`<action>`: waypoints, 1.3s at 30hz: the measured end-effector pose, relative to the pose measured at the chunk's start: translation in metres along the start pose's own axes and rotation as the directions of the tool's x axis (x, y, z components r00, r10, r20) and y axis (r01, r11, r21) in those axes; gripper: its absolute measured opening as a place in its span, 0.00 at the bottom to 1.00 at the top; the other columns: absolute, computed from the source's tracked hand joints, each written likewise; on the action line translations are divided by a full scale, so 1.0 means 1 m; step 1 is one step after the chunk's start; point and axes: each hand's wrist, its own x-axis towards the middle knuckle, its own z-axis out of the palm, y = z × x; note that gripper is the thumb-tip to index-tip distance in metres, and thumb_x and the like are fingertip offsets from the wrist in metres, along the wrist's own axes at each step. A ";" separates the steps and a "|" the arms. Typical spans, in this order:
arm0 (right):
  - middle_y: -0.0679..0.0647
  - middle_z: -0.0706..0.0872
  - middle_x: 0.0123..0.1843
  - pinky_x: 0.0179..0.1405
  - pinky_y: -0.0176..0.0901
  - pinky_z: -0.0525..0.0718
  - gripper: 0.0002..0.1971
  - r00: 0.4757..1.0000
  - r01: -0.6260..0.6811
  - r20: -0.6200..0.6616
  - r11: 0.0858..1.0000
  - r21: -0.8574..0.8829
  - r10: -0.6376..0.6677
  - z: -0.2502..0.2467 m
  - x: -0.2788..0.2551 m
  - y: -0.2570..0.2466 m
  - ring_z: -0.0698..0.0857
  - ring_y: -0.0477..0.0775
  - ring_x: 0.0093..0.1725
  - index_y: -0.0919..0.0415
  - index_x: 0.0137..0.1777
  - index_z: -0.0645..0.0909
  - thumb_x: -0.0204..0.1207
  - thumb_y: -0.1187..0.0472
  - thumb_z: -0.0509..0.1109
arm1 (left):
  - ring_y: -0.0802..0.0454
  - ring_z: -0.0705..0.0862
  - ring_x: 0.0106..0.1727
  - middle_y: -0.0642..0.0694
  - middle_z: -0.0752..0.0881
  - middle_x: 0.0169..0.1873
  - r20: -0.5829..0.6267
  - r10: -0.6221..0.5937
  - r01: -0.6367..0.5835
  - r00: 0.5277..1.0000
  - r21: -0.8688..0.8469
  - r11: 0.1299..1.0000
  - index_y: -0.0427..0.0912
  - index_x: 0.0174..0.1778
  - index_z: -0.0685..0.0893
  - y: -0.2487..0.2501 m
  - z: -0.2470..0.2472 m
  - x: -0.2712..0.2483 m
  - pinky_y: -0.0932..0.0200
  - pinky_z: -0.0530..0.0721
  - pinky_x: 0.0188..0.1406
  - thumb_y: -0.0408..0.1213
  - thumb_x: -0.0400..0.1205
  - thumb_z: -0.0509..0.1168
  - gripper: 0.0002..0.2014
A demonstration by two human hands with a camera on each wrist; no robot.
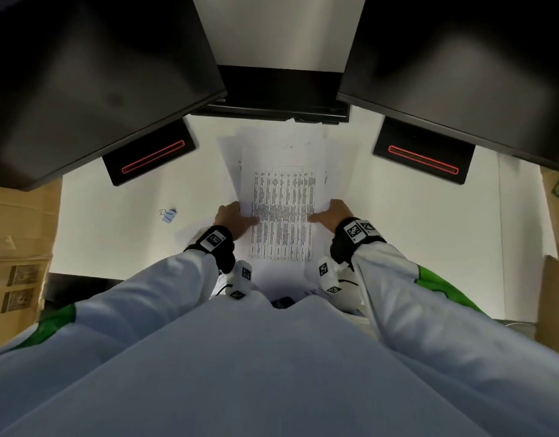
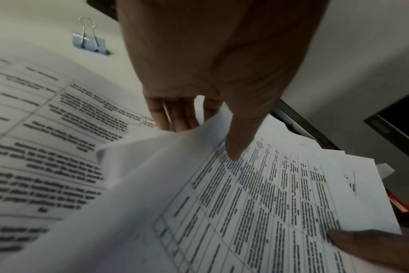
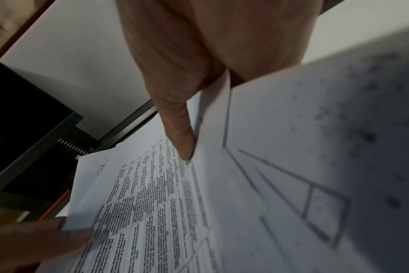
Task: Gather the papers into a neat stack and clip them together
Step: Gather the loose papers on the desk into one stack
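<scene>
Papers printed with dense tables of small black text are held in a loose bundle over the middle of a white desk, near its front edge. The top sheet carries a grid of many narrow columns; the words are too blurred to read. The sheets are not squared up: corners and edges fan out at the far end, and in the left wrist view one sheet with larger bold text sags away to the left of the gridded sheet.

The left hand grips the left edge of the bundle, thumb on top of the gridded sheet and fingers curled beneath it. The right hand grips the right edge the same way, thumb pressed on the print; its fingers are hidden under the paper.

A pale blue binder clip with silver wire handles lies on the desk to the left of the papers, apart from them. Two dark monitors hang over the far side, their bases marked with red outlined slots. Cardboard boxes stand on the far left.
</scene>
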 end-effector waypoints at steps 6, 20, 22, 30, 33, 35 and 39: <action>0.57 0.85 0.59 0.63 0.48 0.80 0.33 0.997 0.015 0.080 0.999 0.045 -0.018 -0.005 -0.002 -0.007 0.83 0.58 0.63 0.69 0.67 0.77 0.65 0.55 0.82 | 0.35 0.84 0.63 0.34 0.85 0.63 0.142 0.114 -0.110 0.983 -0.042 0.993 0.32 0.69 0.77 0.005 -0.009 -0.014 0.44 0.83 0.64 0.36 0.76 0.75 0.27; 0.68 0.71 0.78 0.65 0.50 0.76 0.36 0.998 -0.061 0.025 0.998 -0.005 0.061 -0.013 0.005 0.013 0.74 0.66 0.74 0.74 0.79 0.61 0.77 0.62 0.74 | 0.34 0.80 0.65 0.34 0.80 0.63 -0.083 0.153 -0.083 0.985 0.551 0.830 0.38 0.72 0.70 -0.056 -0.048 -0.006 0.40 0.75 0.64 0.54 0.66 0.83 0.44; 0.67 0.71 0.78 0.60 0.47 0.76 0.36 0.999 -0.052 0.008 0.998 0.025 0.052 -0.015 0.005 0.017 0.74 0.66 0.74 0.74 0.80 0.61 0.78 0.61 0.73 | 0.34 0.79 0.67 0.35 0.81 0.64 -0.036 0.115 -0.080 0.993 0.522 0.849 0.41 0.73 0.72 -0.055 -0.048 -0.003 0.41 0.74 0.66 0.56 0.68 0.81 0.42; 0.62 0.83 0.65 0.55 0.42 0.74 0.24 1.000 -0.002 -0.003 0.992 0.125 0.003 -0.026 0.009 0.027 0.81 0.62 0.66 0.73 0.72 0.73 0.79 0.64 0.72 | 0.36 0.85 0.59 0.35 0.87 0.57 0.035 0.107 -0.112 0.994 0.171 0.979 0.34 0.59 0.85 -0.048 -0.065 0.004 0.52 0.77 0.55 0.49 0.80 0.74 0.22; 0.59 0.78 0.67 0.57 0.41 0.73 0.26 1.000 -0.020 0.007 0.994 0.105 0.020 -0.032 0.009 0.032 0.78 0.63 0.70 0.73 0.75 0.69 0.81 0.62 0.70 | 0.39 0.86 0.55 0.40 0.89 0.53 0.000 0.023 -0.023 1.000 -0.086 0.996 0.40 0.59 0.86 -0.064 -0.079 0.001 0.45 0.82 0.58 0.55 0.76 0.76 0.24; 0.60 0.78 0.71 0.59 0.44 0.76 0.28 0.999 -0.026 0.030 0.997 0.079 0.024 -0.034 0.010 0.035 0.78 0.64 0.71 0.72 0.76 0.69 0.81 0.59 0.71 | 0.36 0.90 0.53 0.39 0.92 0.50 -0.025 -0.054 0.042 0.998 -0.347 0.937 0.44 0.57 0.88 -0.078 -0.086 -0.002 0.40 0.87 0.57 0.57 0.71 0.79 0.26; 0.56 0.79 0.65 0.54 0.46 0.78 0.29 0.998 -0.019 0.067 0.999 0.051 0.015 -0.031 0.015 0.040 0.81 0.63 0.64 0.69 0.73 0.70 0.78 0.54 0.73 | 0.32 0.90 0.57 0.33 0.91 0.56 -0.040 -0.114 0.071 0.993 -0.574 0.816 0.36 0.64 0.86 -0.079 -0.074 0.004 0.31 0.86 0.62 0.47 0.72 0.79 0.28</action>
